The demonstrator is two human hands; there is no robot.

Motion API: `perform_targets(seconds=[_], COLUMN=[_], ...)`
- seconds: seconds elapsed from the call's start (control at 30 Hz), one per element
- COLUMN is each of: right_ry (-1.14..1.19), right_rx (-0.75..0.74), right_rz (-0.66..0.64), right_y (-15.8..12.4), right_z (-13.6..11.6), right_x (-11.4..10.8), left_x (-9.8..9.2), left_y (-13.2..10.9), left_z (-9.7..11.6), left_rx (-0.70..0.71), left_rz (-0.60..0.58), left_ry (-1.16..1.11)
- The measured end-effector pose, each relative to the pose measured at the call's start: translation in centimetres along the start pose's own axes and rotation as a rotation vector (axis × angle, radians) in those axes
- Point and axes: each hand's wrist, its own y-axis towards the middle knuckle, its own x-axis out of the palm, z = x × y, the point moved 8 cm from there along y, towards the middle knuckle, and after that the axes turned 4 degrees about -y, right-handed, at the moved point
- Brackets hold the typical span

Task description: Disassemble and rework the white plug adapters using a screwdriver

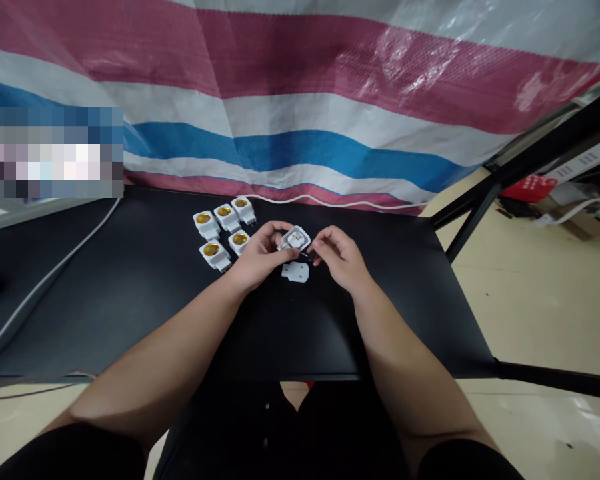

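My left hand [266, 255] is closed around the edge of an opened white plug-in housing [296, 239], its hollow inside facing up with small parts in it. Close to the housing's right side, my right hand [336, 255] has its fingers pinched together. A thin dark thing shows at those fingertips, too small to name. Just below the hands, a flat white cover [295, 271] with small holes lies on the black table. Left of my left hand lie several white plug-in units, such as this plug-in unit [213, 252], with round amber windows and plug pins.
The black table [150, 307] ends at a striped plastic sheet [300, 107] behind it. A white cable [310, 198] runs along the back edge, and a grey cable [55, 280] crosses the left side. A black metal frame [480, 197] stands at the right.
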Motion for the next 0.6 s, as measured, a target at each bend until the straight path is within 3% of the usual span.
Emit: perform_targets(seconds=[0.2, 0.33, 0.47, 0.6], right_ry=[-0.439, -0.635, -0.697, -0.743], right_rx=[-0.160, -0.290, -0.269, -0.243], right_rz=[0.055, -0.138, -0.317, -0.380], right_y=[0.0, -0.6, -1.1, -1.3], right_z=[-1.5, -2.0, -1.3, -0.7], right_x=[-1.0, 0.7, 2.2, 2.9], left_x=[-0.4, -0.7, -0.7, -0.6], left_y=[0.2, 0.2, 0.2, 0.1], left_z=[0.4, 0.5, 0.8, 0.8], left_rx=[0.029, 0.026, 0.044, 0.048], left_rz=[0.040, 0.056, 0.063, 0.046], left_ry=[-0.063, -0.038, -0.020, -0.015])
